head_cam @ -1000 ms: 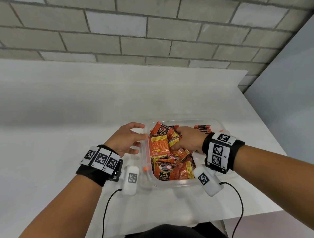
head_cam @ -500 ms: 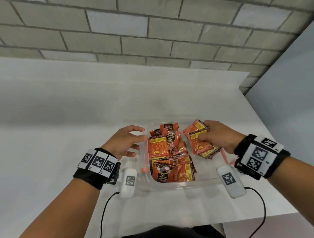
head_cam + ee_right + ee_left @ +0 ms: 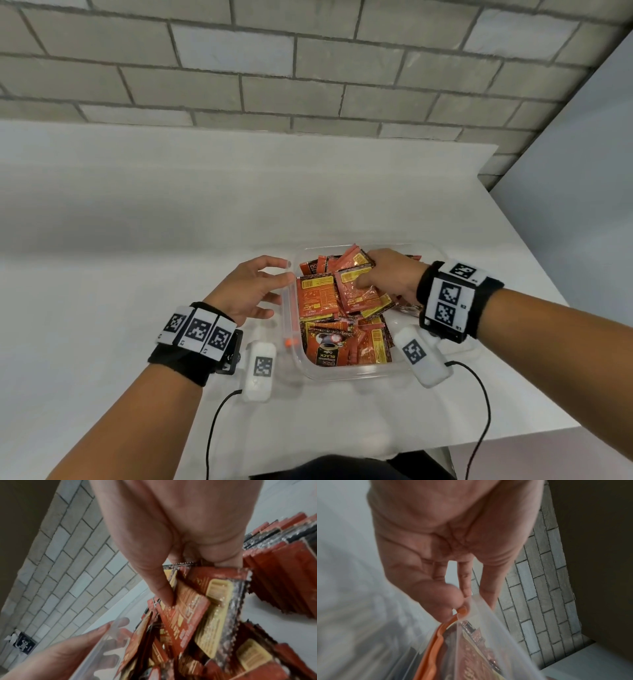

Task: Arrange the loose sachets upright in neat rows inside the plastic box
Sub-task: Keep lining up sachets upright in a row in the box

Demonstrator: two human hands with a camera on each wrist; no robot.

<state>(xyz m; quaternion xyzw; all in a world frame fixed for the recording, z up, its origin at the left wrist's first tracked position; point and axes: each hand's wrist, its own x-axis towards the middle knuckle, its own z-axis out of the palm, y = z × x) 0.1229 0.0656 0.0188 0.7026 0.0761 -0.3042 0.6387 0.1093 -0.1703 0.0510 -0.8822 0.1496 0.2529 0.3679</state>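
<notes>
My right hand (image 3: 388, 279) inside plastic box (image 3: 359, 373), thumb and curled fingers pinching bunch of sachets (image 3: 359, 294), bunch tilted toward 7 o'clock. My left hand (image 3: 246, 291) at box's 9 o'clock wall, fingers relaxed, resting against rim. I see loose sachet pile (image 3: 339, 342) filling box's left half; upright row (image 3: 283, 563) at 2 o'clock.

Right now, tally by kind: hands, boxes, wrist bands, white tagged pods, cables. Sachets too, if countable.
Hands: 2 (left hand, right hand)
Box: 1
Bands: 2
Pods: 2
Cables: 2
Sachets: heaped and overlapping, cannot count
Total: 9, sachets excluded
</notes>
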